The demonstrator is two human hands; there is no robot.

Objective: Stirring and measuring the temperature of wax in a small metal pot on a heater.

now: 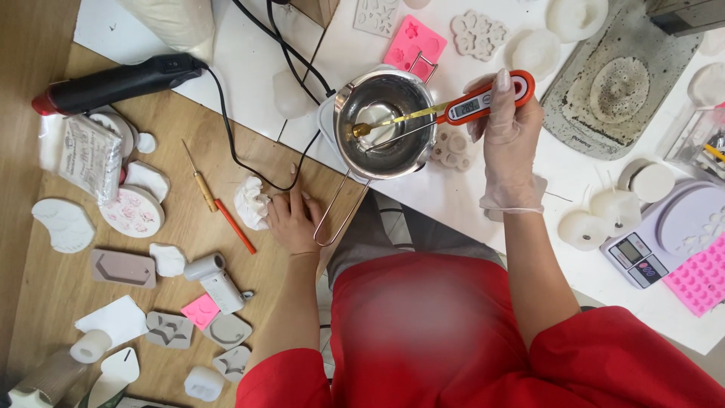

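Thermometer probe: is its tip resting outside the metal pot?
No, the right hand holds the thermometer with its probe reaching into the metal pot, tip down inside.

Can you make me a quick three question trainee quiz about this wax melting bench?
1. True or false: the right hand wears a glove.
2. Where is the tip of the red probe thermometer? A) in the steel melting pot B) on the kitchen scale
3. What does the left hand rest on?

Key: 1 true. 2 A. 3 The wooden table, beside a crumpled white tissue.
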